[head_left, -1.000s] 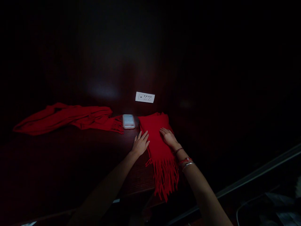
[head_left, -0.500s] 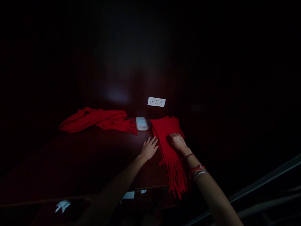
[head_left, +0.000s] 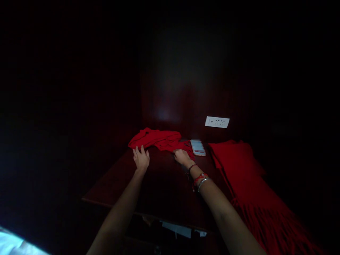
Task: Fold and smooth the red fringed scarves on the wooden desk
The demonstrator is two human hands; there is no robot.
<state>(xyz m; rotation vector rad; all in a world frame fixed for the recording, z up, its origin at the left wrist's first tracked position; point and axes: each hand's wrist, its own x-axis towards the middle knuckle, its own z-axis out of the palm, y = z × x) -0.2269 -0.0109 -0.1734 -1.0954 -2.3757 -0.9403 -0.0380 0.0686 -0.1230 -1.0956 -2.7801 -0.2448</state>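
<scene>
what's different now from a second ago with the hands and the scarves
Both hands have left the right-hand scarf and moved left to the other scarf. The left hand is now spread at its near left edge; the right hand is curled by its fringed end, grip unclear. The view has swung left too. The phone still lies between the scarves, below the wall socket.

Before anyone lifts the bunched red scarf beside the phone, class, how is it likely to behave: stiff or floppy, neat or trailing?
The bunched red scarf will probably be floppy, since it lies in soft, uneven folds. Its loose fringe may dangle and brush the phone, which lies close by.
</scene>
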